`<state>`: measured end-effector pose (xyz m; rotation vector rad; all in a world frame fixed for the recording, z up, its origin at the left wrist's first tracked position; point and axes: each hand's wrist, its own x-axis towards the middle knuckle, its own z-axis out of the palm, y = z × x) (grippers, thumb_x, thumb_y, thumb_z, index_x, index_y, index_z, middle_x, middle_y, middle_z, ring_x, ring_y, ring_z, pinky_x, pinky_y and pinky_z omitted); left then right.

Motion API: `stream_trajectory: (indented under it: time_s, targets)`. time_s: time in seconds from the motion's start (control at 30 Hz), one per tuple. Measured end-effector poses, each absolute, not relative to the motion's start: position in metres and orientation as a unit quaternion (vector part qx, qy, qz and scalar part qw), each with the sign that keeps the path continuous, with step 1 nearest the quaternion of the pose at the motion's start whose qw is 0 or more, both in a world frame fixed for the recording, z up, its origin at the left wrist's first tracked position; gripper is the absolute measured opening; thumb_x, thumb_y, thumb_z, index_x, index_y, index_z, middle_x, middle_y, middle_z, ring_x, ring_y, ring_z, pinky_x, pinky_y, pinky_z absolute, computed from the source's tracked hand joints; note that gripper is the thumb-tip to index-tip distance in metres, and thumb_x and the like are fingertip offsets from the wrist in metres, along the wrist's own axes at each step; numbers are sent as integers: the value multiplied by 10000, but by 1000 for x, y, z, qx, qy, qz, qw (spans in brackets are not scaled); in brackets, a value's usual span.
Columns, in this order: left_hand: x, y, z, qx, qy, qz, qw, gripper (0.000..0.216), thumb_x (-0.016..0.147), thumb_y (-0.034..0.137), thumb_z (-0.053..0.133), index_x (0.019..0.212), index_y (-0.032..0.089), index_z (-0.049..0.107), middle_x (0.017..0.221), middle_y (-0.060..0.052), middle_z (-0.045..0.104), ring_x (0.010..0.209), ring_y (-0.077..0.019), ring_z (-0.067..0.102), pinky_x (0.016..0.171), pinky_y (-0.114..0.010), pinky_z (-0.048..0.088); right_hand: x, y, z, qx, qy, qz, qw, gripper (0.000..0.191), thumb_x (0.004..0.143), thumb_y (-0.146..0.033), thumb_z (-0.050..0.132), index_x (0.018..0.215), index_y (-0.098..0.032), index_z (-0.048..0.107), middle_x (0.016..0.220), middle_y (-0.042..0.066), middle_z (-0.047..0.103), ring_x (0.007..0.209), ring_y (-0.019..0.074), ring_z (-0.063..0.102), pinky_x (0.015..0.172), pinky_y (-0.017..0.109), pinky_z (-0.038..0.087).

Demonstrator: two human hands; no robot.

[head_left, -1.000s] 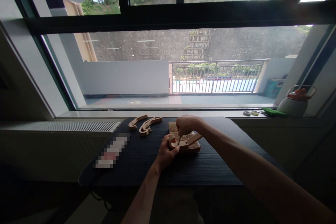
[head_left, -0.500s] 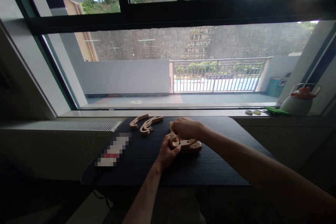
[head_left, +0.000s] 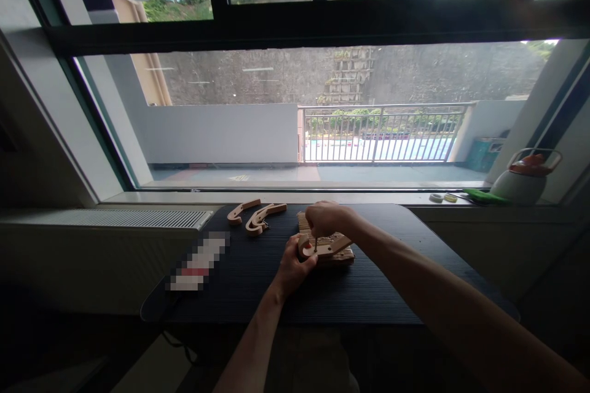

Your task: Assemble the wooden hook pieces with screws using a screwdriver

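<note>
Right hand point(head_left: 328, 219) turned, slightly raised since half second ago; curved wooden piece point(head_left: 324, 250), ridged block point(head_left: 345, 257) more exposed at right.

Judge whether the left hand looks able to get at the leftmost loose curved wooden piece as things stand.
Probably yes, once freed: the left hand is holding a workpiece; the nearer loose wood, partly across the direct way, looks low enough to reach over to the leftmost loose piece.

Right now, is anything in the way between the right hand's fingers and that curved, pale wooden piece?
Nothing visible blocks them: only the thin, straight tool in the right hand's fingers spans the gap to the curved, pale wooden piece. The left hand's fingers hold its hooked end.
</note>
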<state>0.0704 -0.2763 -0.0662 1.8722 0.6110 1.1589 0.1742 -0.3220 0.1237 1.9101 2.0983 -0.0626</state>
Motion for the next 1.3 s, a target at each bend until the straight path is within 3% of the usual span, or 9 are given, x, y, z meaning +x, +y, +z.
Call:
stream_trajectory:
  time_s: [0.13,0.4,0.6,0.73,1.03,1.3]
  targets:
    - [70,-277,-65,749,250,453,415,376,684,172,650,1047,199,554,1032,-42,555,985,-192,546,921,-357,416,178,-320,122,680,716,-23,153,296,712,-256,631,968,-127,700,940,104,687,776,198,622,576,243,426]
    - [70,-278,-63,740,248,468,415,213,676,200,667,873,186,588,1022,-42,566,983,-195,550,906,-337,427,172,-327,129,670,725,1,158,377,707,-340,668,1027,-140,667,940,108,680,826,234,620,631,289,443]
    - [70,-277,-66,734,251,471,420,279,679,204,666,944,195,581,984,-33,572,943,-183,559,900,-337,434,169,-338,135,628,766,7,138,259,736,-154,616,989,-151,671,920,77,680,799,196,608,590,252,395]
    - [69,-276,-68,736,251,469,420,309,682,203,662,977,192,573,976,-33,574,945,-183,558,906,-343,429,164,-340,134,623,771,5,134,240,746,-125,590,971,-127,674,891,85,681,774,188,607,566,242,372]
    - [70,-278,-64,748,244,457,415,284,692,197,648,961,185,556,1051,-44,556,984,-188,547,923,-348,417,166,-342,133,655,745,6,126,253,756,-199,592,979,-111,673,935,114,681,823,204,616,581,242,395]
    - [69,-279,-63,746,244,471,402,251,678,187,661,917,193,585,947,-27,566,926,-183,549,898,-346,433,161,-334,123,667,736,24,114,253,789,-254,566,989,-127,658,948,126,681,839,208,624,623,251,426]
